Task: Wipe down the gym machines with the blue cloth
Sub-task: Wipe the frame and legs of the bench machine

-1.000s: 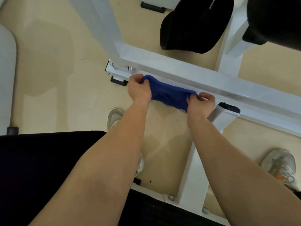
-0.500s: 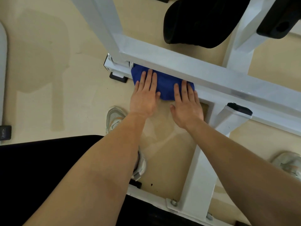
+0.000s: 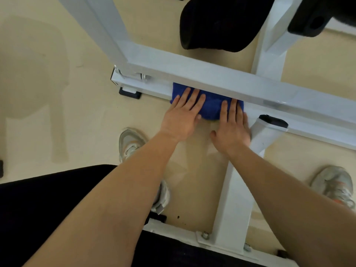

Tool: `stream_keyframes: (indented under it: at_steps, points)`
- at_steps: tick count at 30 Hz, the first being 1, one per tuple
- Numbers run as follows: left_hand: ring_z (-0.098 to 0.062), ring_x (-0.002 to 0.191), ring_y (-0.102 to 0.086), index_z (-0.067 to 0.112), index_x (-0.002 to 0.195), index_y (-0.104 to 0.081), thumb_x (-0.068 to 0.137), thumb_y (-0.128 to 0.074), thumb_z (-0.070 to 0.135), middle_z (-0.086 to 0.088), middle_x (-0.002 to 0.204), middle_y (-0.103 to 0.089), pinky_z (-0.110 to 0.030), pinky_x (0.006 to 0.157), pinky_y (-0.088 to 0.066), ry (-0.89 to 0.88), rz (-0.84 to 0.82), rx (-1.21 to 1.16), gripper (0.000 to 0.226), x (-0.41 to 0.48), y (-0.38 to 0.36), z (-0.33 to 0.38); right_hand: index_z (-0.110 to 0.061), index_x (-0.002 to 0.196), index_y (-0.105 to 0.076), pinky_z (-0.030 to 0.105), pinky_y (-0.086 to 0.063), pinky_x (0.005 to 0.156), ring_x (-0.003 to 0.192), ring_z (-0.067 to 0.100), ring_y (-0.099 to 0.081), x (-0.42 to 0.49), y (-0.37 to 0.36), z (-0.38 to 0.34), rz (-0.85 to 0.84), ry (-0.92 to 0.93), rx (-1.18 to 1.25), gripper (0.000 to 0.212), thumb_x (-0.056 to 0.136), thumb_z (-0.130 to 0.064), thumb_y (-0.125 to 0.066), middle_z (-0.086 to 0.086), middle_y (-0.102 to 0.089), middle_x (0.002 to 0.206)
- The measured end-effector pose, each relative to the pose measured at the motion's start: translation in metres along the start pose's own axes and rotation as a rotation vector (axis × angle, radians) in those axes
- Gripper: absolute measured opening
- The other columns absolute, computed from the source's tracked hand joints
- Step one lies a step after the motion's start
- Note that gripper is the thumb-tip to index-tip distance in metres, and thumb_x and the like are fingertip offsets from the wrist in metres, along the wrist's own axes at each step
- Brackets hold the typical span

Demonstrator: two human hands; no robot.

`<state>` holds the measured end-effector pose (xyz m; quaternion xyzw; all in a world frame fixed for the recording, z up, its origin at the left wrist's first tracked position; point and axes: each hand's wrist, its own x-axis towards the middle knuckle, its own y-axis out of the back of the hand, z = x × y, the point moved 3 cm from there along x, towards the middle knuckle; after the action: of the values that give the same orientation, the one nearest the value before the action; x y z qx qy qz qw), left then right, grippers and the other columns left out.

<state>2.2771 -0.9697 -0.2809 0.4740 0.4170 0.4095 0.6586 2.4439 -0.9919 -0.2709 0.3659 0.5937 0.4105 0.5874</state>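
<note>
Fuzzy matt blue cloth (image 3: 210, 106) on smooth, faintly glossy white-painted metal frame (image 3: 212, 76); matt black padding (image 3: 217, 26).

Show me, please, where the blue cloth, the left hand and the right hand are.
blue cloth (image 3: 212, 106): head view, bare fold between the hands.
left hand (image 3: 181, 118): head view, its back.
right hand (image 3: 232, 130): head view, its back.

Both forearms bare right to the frame edge; left hand (image 3: 181, 120) and right hand (image 3: 231, 130) bare too. Black garment (image 3: 48, 209) fills lower left and runs along the bottom: plain fabric, can't tell if top or trousers. On the left shoe (image 3: 131, 143): pale grey mesh trainer, whitish laces, white sole. The right shoe (image 3: 333, 185) is the same type, grey with orange accents.
</note>
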Motion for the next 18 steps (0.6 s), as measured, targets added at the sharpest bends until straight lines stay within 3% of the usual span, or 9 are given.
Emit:
stream_keyframes:
  at_steps: [4,9,12,18]
  points:
    - [-0.022,0.152,-0.003,0.019,0.157,-0.013,0.103,-0.035,0.033,-0.002,0.164,-0.012,-0.044,0.123,-0.011,0.045,-0.002,-0.063,0.06,0.001,-0.001,-0.007,-0.009,0.156,0.013,0.043,0.001,0.124,0.152,0.03,0.009,0.004,0.004,-0.018,-0.044,-0.015,0.072,0.1,0.09,-0.05,-0.05,0.015,0.014,0.164]
    - [-0.026,0.151,-0.005,0.017,0.157,-0.01,0.103,-0.037,0.026,-0.006,0.165,-0.008,-0.048,0.121,-0.013,0.21,0.033,-0.081,0.06,-0.01,0.01,-0.076,-0.01,0.156,0.013,0.042,0.006,0.124,0.152,0.028,0.011,0.029,0.026,-0.078,-0.067,0.271,0.006,0.096,0.091,-0.045,-0.047,0.011,0.012,0.165]
    - [-0.028,0.151,-0.007,0.015,0.157,-0.012,0.103,-0.037,0.027,-0.008,0.164,-0.009,-0.048,0.12,-0.014,0.217,0.031,-0.032,0.061,-0.01,0.011,-0.08,-0.011,0.157,0.011,0.042,0.005,0.124,0.152,0.028,0.009,0.039,0.029,-0.093,-0.063,0.33,0.014,0.09,0.092,-0.038,-0.045,0.01,0.01,0.165]
    - [-0.03,0.151,-0.01,0.019,0.157,-0.013,0.102,-0.039,0.033,-0.007,0.163,-0.016,-0.048,0.121,-0.016,0.046,-0.011,0.032,0.063,0.002,0.005,-0.028,-0.008,0.156,0.013,0.04,0.005,0.124,0.152,0.026,0.012,0.001,0.008,-0.026,-0.017,0.104,0.061,0.088,0.091,-0.028,-0.043,0.014,0.015,0.164]
